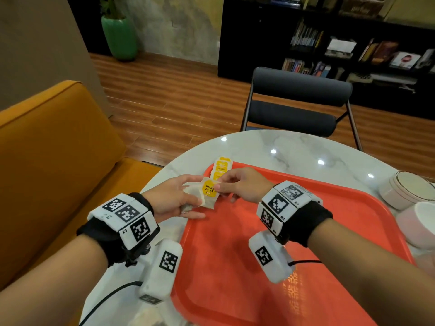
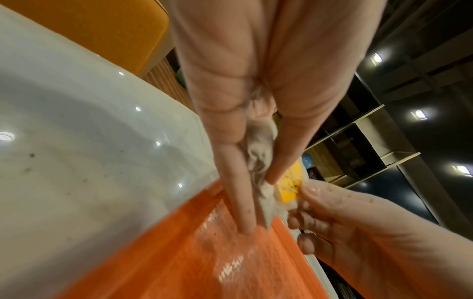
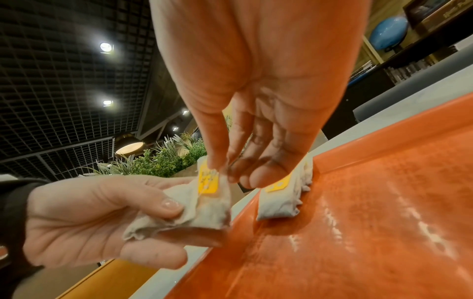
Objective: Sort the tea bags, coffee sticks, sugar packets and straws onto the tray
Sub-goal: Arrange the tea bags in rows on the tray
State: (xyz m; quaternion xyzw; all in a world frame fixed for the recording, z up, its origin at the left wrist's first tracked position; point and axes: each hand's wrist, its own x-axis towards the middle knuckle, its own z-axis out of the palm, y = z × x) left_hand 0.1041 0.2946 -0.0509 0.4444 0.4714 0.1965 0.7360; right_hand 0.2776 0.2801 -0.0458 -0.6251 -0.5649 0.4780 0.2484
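Both my hands meet over the orange tray's (image 1: 306, 243) corner, left hand (image 1: 169, 201) fingers holding crumpled tea bags (image 3: 194, 214), right hand (image 1: 242, 187) fingers pinching a yellow tag (image 1: 209, 188).

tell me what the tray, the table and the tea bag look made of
Tray: likely plastic, orange, glossy with a fine textured floor. Table: marble or a marble-look top, grey-veined, polished, mirroring the lamps. Tea bag: soft crinkled filter paper with a yellow paper tag.
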